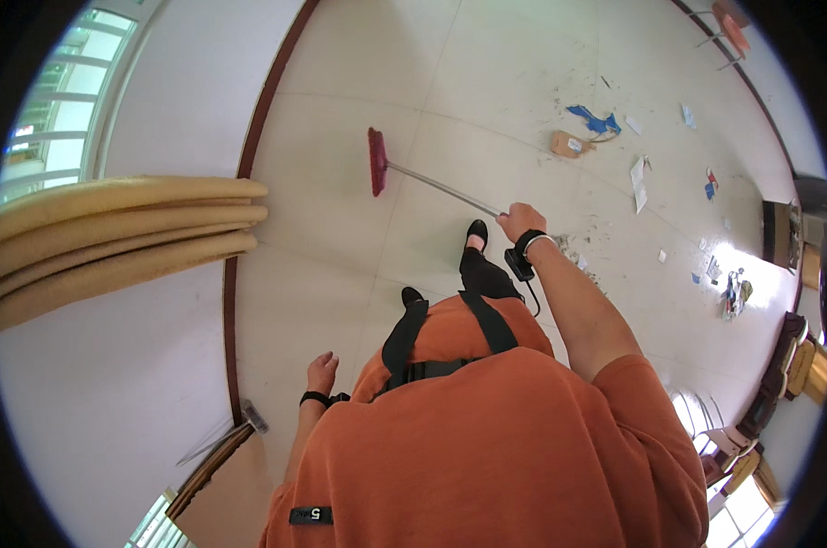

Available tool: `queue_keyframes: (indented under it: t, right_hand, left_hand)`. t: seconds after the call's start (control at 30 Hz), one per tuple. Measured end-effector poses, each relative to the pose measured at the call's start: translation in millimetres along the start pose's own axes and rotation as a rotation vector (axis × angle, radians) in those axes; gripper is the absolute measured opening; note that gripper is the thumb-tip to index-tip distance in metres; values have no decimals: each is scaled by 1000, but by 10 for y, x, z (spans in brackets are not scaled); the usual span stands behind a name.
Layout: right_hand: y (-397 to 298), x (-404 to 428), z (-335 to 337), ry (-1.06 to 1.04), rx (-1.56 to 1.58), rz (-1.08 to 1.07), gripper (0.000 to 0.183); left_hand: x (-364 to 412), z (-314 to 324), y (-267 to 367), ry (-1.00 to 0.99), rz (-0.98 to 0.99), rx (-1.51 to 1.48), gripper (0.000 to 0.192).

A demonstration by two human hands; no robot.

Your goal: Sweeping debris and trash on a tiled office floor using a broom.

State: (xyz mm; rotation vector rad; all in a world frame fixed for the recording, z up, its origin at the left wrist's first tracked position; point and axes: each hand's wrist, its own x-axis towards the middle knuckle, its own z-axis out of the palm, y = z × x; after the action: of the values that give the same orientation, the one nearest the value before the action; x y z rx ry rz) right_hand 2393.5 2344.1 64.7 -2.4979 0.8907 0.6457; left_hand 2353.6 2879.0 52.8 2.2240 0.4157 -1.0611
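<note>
My right hand (523, 222) is closed around the upper end of a metal broom handle (448, 188). The handle runs up and left to a dark red broom head (378, 162), whose bristles point left over the pale tiled floor. My left hand (323, 372) hangs low beside my body and holds no visible object; its fingers are partly curled. Right of the broom lie a brown piece of cardboard or packaging (569, 144), a blue scrap (595, 120), a white paper (638, 183) and fine dark debris.
Stacked yellowish padded boards (133, 226) jut out from the left wall. Another broom or brush (255, 418) leans by the lower left wall. A pile of litter (734, 294) lies at right, near chairs (728, 442) and a dark box-like object (778, 234). An orange chair (732, 31) stands top right.
</note>
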Motion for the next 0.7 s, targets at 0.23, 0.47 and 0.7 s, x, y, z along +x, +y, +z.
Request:
queue_keyframes:
  t: [0.23,0.47,0.7]
  right_hand:
    - [715,419,-178,-12,87,235,39]
    - [2160,66,180,0,170,420,43]
    - [3064,-755,425,-7,314,703,36]
  left_hand:
    - [-179,177,635,-49,-8,152,40]
    - [50,129,1046,-48,97,194,38]
    - [276,38,1201,-55,288,364,37]
